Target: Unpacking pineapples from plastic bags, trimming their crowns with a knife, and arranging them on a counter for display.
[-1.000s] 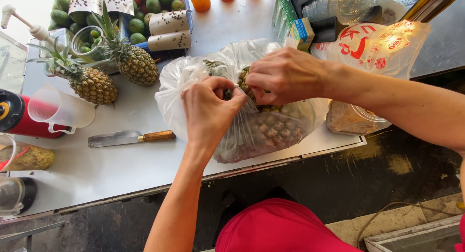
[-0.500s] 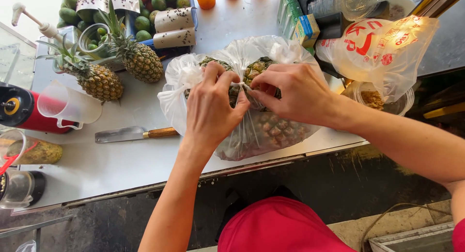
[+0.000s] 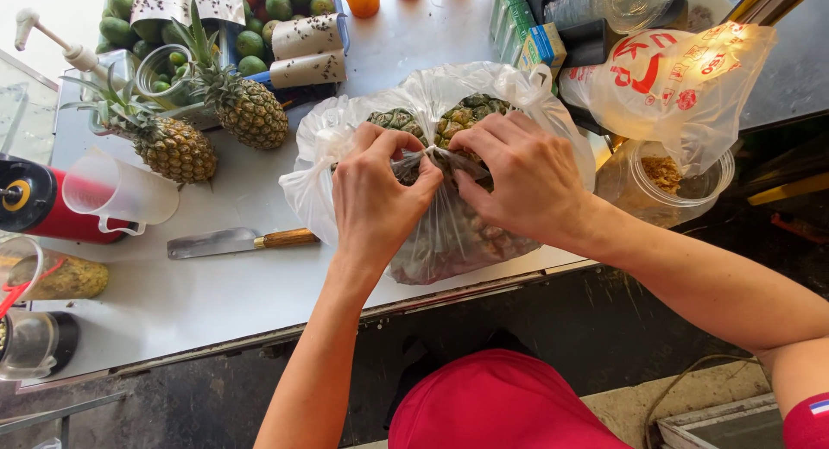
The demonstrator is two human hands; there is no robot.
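The grip of both hands is closing on the gathered neck of a clear plastic bag [image 3: 449, 233]: the left hand [image 3: 376, 199] is pinching the twisted plastic between thumb and fingers, and the right hand [image 3: 522, 177] is pinching it just beside, fingertips almost touching. Neither grip is open; both are shut tight on the bag. The bag is sitting directly under the hands at the near edge of the counter [image 3: 216, 302], with pineapples [image 3: 466, 112] showing inside it just beyond the fingers. By the look of it the filling is done and the mouth is drawn together; whether a knot is formed I cannot tell, since the fingers are covering it.

To the left of the grip a knife [image 3: 237, 240] with a wooden handle is lying flat on the pale counter. Farther left and beyond, two whole pineapples [image 3: 216, 121] are standing near a clear jug [image 3: 121, 190] and a red blender base [image 3: 52, 211]. Beyond those a crate of green fruit [image 3: 276, 22] is sitting. To the right a printed plastic bag [image 3: 673, 86] is hanging over a clear tub [image 3: 682, 177]. Below the counter the floor is looking dark.
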